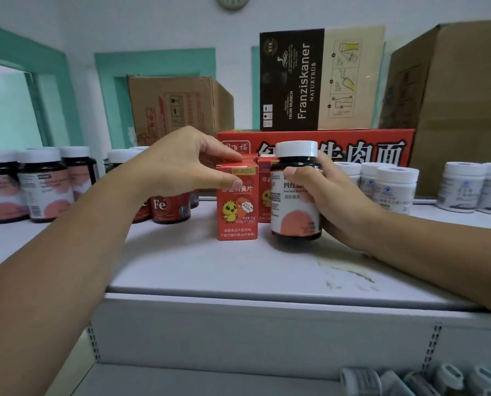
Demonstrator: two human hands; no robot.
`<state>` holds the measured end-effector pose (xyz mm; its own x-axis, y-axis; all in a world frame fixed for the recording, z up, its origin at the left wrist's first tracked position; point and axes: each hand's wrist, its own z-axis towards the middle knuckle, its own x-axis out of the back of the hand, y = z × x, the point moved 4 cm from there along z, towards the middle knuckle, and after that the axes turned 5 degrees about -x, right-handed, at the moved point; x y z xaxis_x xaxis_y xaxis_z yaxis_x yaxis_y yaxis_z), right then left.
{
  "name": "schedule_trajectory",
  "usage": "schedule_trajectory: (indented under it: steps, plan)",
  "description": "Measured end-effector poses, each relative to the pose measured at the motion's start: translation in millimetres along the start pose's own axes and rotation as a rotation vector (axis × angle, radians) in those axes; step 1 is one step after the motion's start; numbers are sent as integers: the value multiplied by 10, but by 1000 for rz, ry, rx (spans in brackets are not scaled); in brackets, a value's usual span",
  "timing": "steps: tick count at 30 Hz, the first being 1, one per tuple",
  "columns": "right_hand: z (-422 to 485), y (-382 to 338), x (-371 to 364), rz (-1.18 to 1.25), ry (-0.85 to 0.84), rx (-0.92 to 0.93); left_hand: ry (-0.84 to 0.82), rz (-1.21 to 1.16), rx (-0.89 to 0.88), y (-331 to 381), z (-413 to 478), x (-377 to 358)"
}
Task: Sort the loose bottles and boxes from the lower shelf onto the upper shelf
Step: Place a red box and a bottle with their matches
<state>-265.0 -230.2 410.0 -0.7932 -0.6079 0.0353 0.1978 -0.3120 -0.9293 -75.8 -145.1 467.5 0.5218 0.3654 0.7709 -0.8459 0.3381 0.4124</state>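
**Upper shelf: a box and a bottle in hand, both near set down**

- Both hands are up on the white upper shelf (238, 270).
- The left hand (178, 167) pinches the top of a red box (237, 215) printed with a yellow chick. The forefinger is on the lid edge and the thumb on the front face. The other fingers are tucked behind and hard to see.
- The box stands upright on the shelf, dead centre.
- The right hand (335, 198) wraps a dark bottle (294, 192) with a white cap. The thumb lies across the label and the fingers curl round the back.
- The bottle is upright, just beside the box at its three o'clock. I cannot tell whether its base rests on the shelf or hangs just over it.

Step, as I read it: placing.
- The box looks home already, with a second red box (264, 192) close at its one o'clock.
- The bottle's lookalikes, the matching bottles (27, 187), stand well apart at nine o'clock.
- The next move likely calls for carrying the bottle leftward, clear of the box and the red Fe bottles (170, 208).

Hard to make out:
- The lower shelf shows only blurred bottles (410, 381) at five o'clock, cut by the frame edge, so there is no counting them.
- The white jars (395, 184) sit partly behind the right hand.
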Motion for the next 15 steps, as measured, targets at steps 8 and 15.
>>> schedule_trajectory:
  steps: [8,15]
  plan:
    - [-14,-5,2,2,-11,-2,93,-78,20,-90,-3,-20]
    - [-29,4,-2,23,-38,-12,88,-94,39,-111,-33,-34]
